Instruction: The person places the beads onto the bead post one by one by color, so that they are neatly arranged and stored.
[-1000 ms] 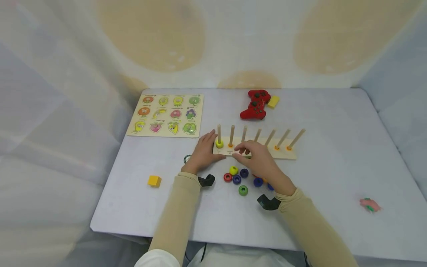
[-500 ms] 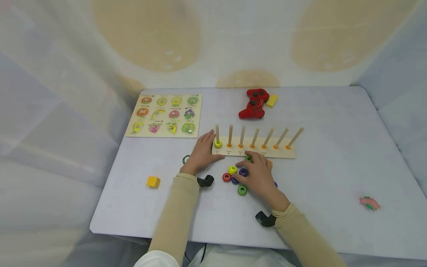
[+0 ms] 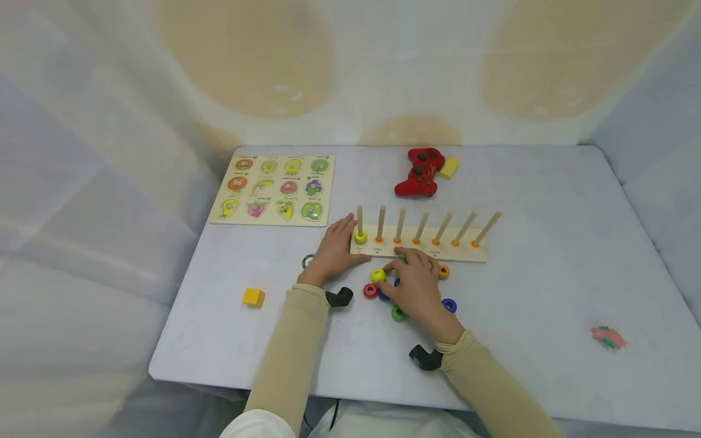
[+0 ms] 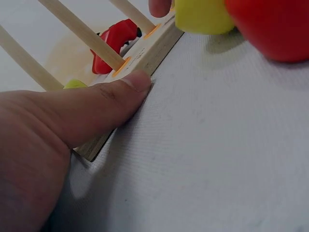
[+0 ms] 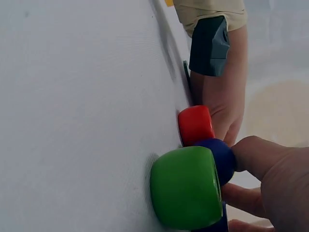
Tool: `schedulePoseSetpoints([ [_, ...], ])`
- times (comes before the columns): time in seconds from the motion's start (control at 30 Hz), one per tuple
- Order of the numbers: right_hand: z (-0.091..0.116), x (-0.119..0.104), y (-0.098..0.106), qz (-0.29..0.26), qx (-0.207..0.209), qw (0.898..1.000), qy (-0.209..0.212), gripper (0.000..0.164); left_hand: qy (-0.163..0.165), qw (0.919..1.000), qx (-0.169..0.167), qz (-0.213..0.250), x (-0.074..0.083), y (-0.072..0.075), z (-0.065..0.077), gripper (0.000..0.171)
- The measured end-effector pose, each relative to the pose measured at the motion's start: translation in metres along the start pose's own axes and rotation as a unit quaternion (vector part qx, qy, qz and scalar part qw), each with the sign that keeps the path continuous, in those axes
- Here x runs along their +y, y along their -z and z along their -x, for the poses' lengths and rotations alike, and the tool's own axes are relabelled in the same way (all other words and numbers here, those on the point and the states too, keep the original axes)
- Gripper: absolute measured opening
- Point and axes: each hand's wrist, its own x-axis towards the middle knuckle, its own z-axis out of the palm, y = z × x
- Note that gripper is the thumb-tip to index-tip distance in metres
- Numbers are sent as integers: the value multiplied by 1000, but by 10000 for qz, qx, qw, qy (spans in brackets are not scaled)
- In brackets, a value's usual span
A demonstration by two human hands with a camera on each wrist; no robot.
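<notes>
Pegboard (image 3: 406,238) in pale wood lies near the middle of the white table (image 3: 537,255), carrying seven upright pegs in a row; a threaded yellow bead (image 3: 360,238) sits at the foot of the leftmost one, and orange rings (image 3: 455,242) mark the bases of the others. The left hand (image 3: 334,250) rests at the board's left end, thumb and fingers spread apart, the thumb lying straight along the front edge. Just in front of the board, the right hand (image 3: 414,283) is bent over loose beads, its thumb and forefinger apart beside a loose yellow bead (image 3: 378,276); whether they grip one cannot be told. Around that hand lie a red bead (image 3: 370,291), a green bead (image 3: 398,313), an orange bead (image 3: 444,272) and a blue bead (image 3: 449,305), with more partly hidden beneath it. Beyond the board, a red game controller (image 3: 420,173) lies beside a yellow block (image 3: 449,168). A fruit puzzle board (image 3: 277,174) occupies the far left, and a yellow-orange cube (image 3: 253,297) stands nearer the person. A pink-and-green toy (image 3: 608,337) lies well apart at right. Beige sleeves (image 3: 287,340) cover both forearms, and black wrist devices (image 3: 339,297) show by the cuffs.
</notes>
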Motion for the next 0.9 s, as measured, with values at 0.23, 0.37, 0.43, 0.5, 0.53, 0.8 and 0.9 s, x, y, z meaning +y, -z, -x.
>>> schedulePoseSetpoints([
  [0.23,-3,-5,11,-546,1411,9840,944,28,-66,10000,68,28,0,1,0,98],
  [0.37,-16,-20,28,-920,2387,9530,1622,29,-48,10000,51,52,-1,-1,0,97],
  [0.43,-27,-28,35,-1069,2675,9432,1654,29,-27,10000,11,71,-1,-2,1,97],
  [0.5,-40,-34,40,-1141,2814,9407,1515,28,-7,9999,7,102,0,-3,2,96],
  [0.53,-45,-36,41,-1162,2828,9415,1417,28,0,9999,11,106,0,-4,2,96],
  [0.8,-68,-47,37,-1107,2562,9554,961,28,-7,10000,55,78,0,-5,3,95],
  [0.9,-72,-50,38,-1066,2489,9582,928,28,-37,9999,132,54,0,-1,3,95],
])
